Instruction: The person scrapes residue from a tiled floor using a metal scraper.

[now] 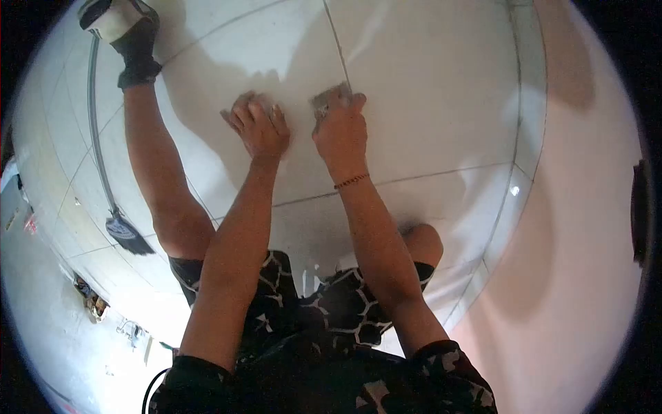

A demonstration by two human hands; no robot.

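My left hand [261,130] rests on the pale tiled floor [427,90], palm down with its fingers spread and bent. I can make out nothing clearly held in it. To its right, my right hand [343,134] is closed on a flat grey piece [323,102] with a rough, smeared look. That piece lies against the floor beside a dark joint line between two tiles. Its exact kind cannot be told, since my fingers cover part of it. A thin beaded bracelet [352,181] circles my right wrist.
On the left lies a broom [127,233] with a long grey handle. My outstretched leg [155,159] and shoe [114,17] are beside it. A tiled skirting [529,131] and a pinkish wall [586,228] bound the right side. Small items [93,303] sit at the lower left.
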